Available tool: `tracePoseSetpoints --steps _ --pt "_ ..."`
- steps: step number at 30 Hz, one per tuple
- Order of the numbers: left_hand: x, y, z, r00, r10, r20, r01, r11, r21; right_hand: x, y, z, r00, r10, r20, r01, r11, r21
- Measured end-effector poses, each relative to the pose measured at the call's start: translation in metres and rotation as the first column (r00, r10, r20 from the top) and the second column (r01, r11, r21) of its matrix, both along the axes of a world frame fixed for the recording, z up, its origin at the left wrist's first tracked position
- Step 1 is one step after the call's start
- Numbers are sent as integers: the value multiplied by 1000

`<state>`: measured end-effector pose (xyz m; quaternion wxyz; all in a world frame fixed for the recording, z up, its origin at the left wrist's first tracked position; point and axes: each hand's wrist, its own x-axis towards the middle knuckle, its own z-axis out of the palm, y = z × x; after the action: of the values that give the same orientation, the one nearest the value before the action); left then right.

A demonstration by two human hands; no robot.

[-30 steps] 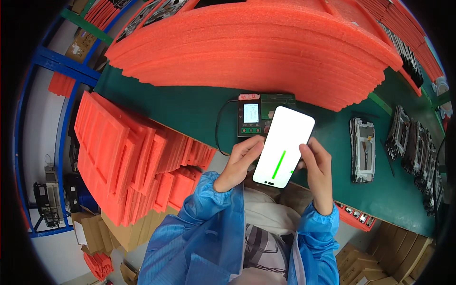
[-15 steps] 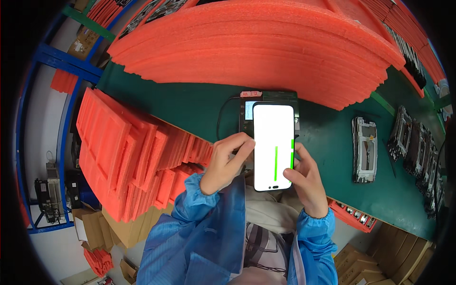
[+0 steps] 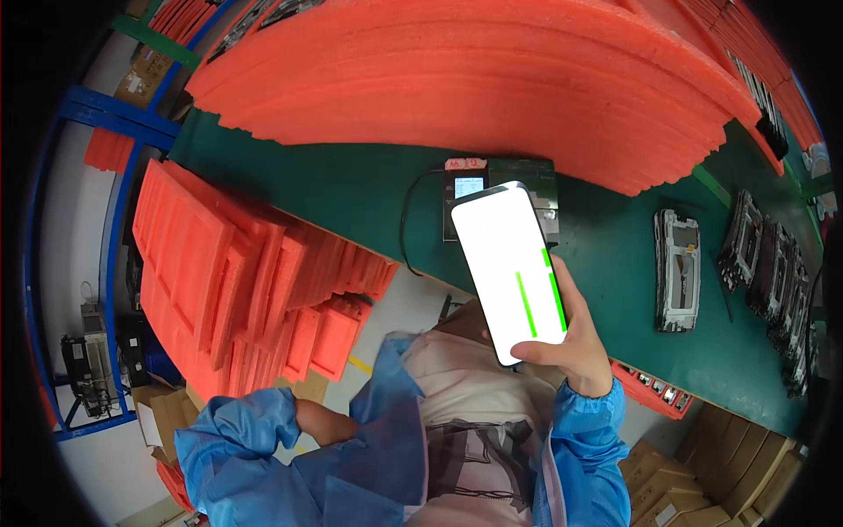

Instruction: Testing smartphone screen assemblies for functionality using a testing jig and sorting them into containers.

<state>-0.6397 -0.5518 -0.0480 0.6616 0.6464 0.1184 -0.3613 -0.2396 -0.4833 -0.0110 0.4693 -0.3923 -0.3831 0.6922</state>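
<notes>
My right hand (image 3: 583, 341) grips a smartphone (image 3: 505, 263) along its lower right edge, the thumb lying over a bottom corner. The phone's screen is bright white with several green bars, and the phone leans to the left. Behind its top end, a dark test box (image 3: 450, 215) with a small lit display rests on the green bench. My left hand (image 3: 327, 422) is low on the left against my blue jacket; the cloth hides its fingers, so what they do cannot be seen.
Red foam trays are stacked high at the back (image 3: 474, 88) and at the left (image 3: 202, 272). Stacked phone frames (image 3: 678, 272) lie on the green bench (image 3: 606, 263), with more at its right end. Cardboard boxes (image 3: 729, 457) stand below right. A black cable (image 3: 405, 228) runs from the box.
My left hand has left the phone and dropped down left to my jacket. The phone, held now by the right hand alone, has tilted leftward.
</notes>
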Motion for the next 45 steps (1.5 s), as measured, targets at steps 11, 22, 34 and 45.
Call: tracePoseSetpoints --steps 11,22,34,45 --pt "29 -9 -5 962 -271 21 245 899 363 2 -7 -6 987 -147 -62 140 984 -114" --pt "24 -18 -6 938 156 310 -202 972 121 19 -18 0 926 -364 -103 352 928 -121" --pt "78 98 10 921 178 346 -383 579 720 22 -20 -5 914 -345 -215 339 938 -67" --pt "160 138 63 722 87 687 -656 -230 719 25 -24 -11 926 -322 -198 323 946 -28"
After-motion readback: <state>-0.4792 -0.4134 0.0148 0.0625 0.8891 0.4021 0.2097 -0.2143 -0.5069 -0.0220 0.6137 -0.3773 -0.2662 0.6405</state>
